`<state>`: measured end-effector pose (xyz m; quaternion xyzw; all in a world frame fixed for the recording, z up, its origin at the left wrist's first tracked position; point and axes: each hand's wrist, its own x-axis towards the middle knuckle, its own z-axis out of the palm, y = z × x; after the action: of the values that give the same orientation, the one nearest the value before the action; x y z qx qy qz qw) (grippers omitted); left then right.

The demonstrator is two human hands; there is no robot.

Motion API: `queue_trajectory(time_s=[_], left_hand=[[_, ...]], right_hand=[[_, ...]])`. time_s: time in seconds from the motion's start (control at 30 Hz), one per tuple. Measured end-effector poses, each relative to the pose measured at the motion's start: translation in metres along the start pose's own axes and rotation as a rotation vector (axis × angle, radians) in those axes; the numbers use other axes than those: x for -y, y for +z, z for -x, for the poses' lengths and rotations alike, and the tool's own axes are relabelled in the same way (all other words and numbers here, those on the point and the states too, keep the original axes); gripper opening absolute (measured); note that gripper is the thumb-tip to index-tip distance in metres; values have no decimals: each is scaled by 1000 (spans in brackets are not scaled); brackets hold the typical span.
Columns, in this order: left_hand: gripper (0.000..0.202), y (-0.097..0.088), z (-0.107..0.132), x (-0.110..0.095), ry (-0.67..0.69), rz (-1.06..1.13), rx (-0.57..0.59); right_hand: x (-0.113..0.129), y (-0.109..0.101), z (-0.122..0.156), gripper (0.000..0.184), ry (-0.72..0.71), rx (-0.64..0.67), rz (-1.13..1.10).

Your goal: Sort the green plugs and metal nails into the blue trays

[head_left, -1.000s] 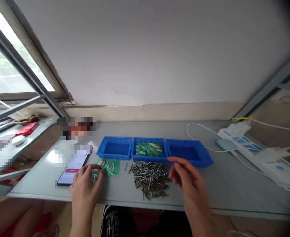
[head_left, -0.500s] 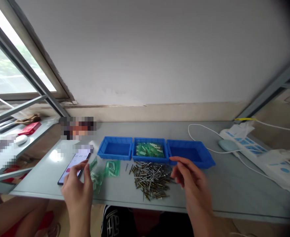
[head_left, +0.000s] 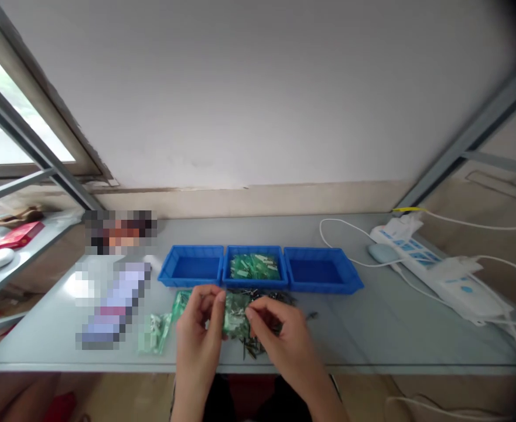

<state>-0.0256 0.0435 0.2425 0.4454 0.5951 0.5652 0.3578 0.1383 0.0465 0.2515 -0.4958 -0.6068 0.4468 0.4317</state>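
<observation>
Both hands meet above the table's front edge and pinch a small green plastic bag (head_left: 235, 315) between them. My left hand (head_left: 201, 331) grips the bag's left side and my right hand (head_left: 279, 331) grips its right side. Behind and under the bag lies a heap of small metal pins (head_left: 279, 300), partly hidden by the hands. More green bags (head_left: 156, 331) lie on the table to the left. Three blue trays stand in a row behind: the left tray (head_left: 191, 266), the middle tray (head_left: 253, 275) with green bags inside, and the right tray (head_left: 321, 272).
A grey table (head_left: 393, 328) runs along a white wall. A blurred phone-like object (head_left: 110, 310) lies at the left. A white power strip (head_left: 433, 269), a pale mouse (head_left: 383, 253) and white cables sit at the right. A side shelf with a red box (head_left: 16, 234) is far left.
My left hand moved right from the phone with a green bag. My right hand came in from the right, over the pins, and now grips the same bag. The camera view shifted slightly.
</observation>
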Motion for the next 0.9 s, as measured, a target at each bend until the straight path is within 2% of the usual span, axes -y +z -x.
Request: queue_trajectory(time_s=[0.07, 0.13, 0.27, 0.37, 0.47, 0.6, 0.73, 0.9], left_hand=[[40, 5, 1, -1, -6, 38, 55], [38, 8, 1, -2, 11, 73, 82], [38, 14, 5, -3, -7, 146, 53], [42, 15, 7, -2, -107, 220, 160], [41, 12, 5, 0, -96, 191, 249], [35, 7, 1, -2, -20, 102, 229], [32, 6, 4, -11, -32, 183, 214], [28, 2, 6, -6, 3, 162, 198]], right_hand=[[2, -2, -2, 31, -22, -32, 6], [2, -5, -2, 28, -25, -34, 2], [-4, -10, 2, 23, -18, -56, -26], [-8, -10, 2, 28, -1, -174, -78], [-12, -11, -1, 28, 13, -208, -104], [-17, -13, -5, 24, 17, -227, -130], [-23, -13, -4, 24, 33, -158, -280], [-21, -15, 1, 22, -53, -202, -295]])
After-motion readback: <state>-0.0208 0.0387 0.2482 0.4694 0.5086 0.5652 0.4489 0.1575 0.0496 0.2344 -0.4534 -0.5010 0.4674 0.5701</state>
